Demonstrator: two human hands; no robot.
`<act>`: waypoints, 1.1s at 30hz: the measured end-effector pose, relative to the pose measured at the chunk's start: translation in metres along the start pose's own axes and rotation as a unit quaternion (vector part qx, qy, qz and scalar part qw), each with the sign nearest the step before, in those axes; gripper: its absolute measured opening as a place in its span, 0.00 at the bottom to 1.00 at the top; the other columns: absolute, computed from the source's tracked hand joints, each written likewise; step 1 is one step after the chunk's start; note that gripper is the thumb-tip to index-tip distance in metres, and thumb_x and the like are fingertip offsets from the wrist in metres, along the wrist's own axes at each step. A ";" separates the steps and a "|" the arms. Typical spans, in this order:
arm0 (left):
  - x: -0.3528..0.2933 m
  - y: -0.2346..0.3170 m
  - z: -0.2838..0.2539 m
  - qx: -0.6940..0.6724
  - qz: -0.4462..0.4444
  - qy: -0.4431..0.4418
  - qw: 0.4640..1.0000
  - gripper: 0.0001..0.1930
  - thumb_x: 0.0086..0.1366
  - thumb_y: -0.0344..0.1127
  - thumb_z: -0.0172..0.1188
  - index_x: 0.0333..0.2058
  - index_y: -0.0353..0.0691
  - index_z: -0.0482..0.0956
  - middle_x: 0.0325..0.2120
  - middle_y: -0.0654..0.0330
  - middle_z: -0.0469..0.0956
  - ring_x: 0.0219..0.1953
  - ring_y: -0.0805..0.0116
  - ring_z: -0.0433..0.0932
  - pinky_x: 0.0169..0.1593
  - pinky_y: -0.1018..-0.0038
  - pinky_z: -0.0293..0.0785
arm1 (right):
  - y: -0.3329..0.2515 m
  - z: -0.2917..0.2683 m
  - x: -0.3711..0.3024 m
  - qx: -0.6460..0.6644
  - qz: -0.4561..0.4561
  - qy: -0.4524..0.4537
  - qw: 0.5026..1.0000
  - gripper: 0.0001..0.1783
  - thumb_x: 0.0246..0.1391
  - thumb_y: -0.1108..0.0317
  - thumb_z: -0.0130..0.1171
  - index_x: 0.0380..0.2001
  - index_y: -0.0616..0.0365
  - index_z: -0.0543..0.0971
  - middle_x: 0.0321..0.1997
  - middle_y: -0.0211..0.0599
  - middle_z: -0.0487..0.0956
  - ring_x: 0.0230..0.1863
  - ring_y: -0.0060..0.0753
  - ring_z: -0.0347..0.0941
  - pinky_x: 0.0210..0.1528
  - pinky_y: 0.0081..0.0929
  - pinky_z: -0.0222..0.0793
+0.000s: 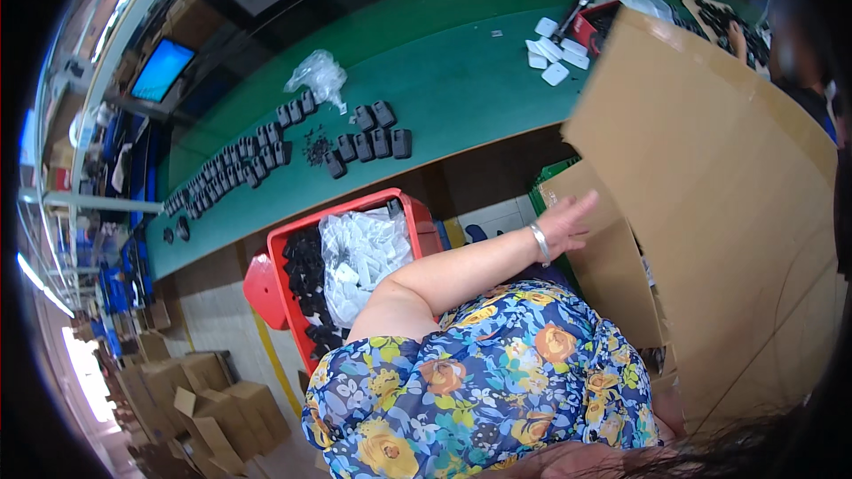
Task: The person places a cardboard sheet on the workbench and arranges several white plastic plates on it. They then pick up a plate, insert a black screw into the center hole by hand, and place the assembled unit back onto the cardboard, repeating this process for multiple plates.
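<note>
My left arm reaches across my body, and my left hand (568,223), with a silver bracelet at its wrist, is open with fingers spread. It holds nothing and is next to the cardboard box (596,244) at my right. Large raised cardboard (719,177), seemingly a flap or panel of a box, fills the right side. My right hand does not show; only a bit of skin of the right arm is visible beside the cardboard's lower part. Whatever that hand holds is hidden.
A red bin (275,253) holds black parts and a clear plastic bag (364,253) of white pieces. Rows of black devices (240,160) and white pieces (555,51) lie on the green table (444,80). Cartons (222,417) stand lower left. Another person (799,62) is at far right.
</note>
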State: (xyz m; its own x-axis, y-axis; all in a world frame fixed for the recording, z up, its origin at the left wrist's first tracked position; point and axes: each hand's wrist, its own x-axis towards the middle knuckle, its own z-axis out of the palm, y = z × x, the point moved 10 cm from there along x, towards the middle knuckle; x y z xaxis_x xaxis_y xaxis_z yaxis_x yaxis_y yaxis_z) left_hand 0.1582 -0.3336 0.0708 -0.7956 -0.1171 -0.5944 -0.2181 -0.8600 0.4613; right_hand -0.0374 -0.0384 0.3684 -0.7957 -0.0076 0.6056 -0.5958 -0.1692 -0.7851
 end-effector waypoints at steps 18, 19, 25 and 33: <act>-0.120 0.146 -0.163 -0.283 0.388 0.006 0.877 0.33 0.57 0.61 0.41 0.53 0.41 0.61 0.50 0.54 0.66 0.53 0.56 0.63 0.55 0.57 0.58 | 0.271 0.253 -0.068 0.187 0.373 -0.255 0.872 0.16 0.54 0.76 0.45 0.47 0.62 0.63 0.45 0.38 0.70 0.46 0.28 0.67 0.49 0.27 0.66; -0.126 0.167 -0.170 -0.328 0.402 -0.038 0.854 0.38 0.54 0.67 0.39 0.53 0.41 0.60 0.50 0.53 0.65 0.53 0.55 0.63 0.55 0.56 0.58 | 0.277 0.282 -0.071 0.148 0.353 -0.274 0.882 0.16 0.53 0.77 0.46 0.47 0.63 0.63 0.46 0.39 0.69 0.46 0.29 0.67 0.49 0.27 0.66; -0.148 0.304 -0.284 -0.279 0.531 0.009 0.800 0.40 0.54 0.69 0.36 0.56 0.44 0.53 0.55 0.54 0.57 0.55 0.54 0.58 0.54 0.54 0.58 | 0.318 0.468 -0.099 0.106 0.292 -0.330 0.892 0.18 0.51 0.76 0.50 0.47 0.65 0.65 0.45 0.38 0.70 0.45 0.25 0.67 0.50 0.21 0.62; -0.081 0.330 -0.438 -0.162 0.317 0.333 0.873 0.12 0.55 0.36 0.59 0.36 0.41 0.69 0.30 0.62 0.73 0.31 0.70 0.72 0.34 0.72 0.71 | 0.366 0.609 -0.126 -0.025 0.248 -0.364 0.897 0.21 0.50 0.74 0.53 0.48 0.66 0.65 0.41 0.37 0.73 0.42 0.24 0.68 0.46 0.18 0.63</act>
State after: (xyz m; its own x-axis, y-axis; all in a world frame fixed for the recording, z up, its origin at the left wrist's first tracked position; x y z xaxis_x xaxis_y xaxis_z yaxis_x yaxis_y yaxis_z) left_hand 0.3984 -0.8252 -0.0171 -0.1706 -0.7902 -0.5886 0.4036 -0.6010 0.6899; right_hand -0.0891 -0.6999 0.0844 -0.6927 -0.7155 0.0908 -0.2072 0.0768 -0.9753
